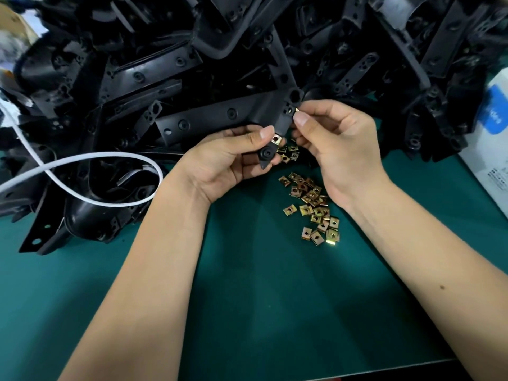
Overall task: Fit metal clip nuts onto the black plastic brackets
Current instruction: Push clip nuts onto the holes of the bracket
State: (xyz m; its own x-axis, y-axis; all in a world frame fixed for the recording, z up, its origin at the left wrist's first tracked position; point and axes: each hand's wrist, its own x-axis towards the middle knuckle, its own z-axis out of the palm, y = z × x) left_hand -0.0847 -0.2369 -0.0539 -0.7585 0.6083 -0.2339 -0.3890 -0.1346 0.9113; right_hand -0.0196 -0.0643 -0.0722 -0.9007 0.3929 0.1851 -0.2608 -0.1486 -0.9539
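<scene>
While the black plastic bracket (277, 133) sits raised above the green mat (247, 284), our left hand (233, 158) grips its lower end beside a fitted clip nut (275, 138); our right hand (327, 141) pinches another nut (296, 110) at its upper end, loose nuts (316, 210) below.

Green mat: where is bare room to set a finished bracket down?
Bare green mat lies between the forearms, below the loose clip nuts, and at the lower left under the white cable. The bracket heap crowds the far side.

Assembly workshop, heaped brackets (247, 50), green mat (261, 298)
</scene>
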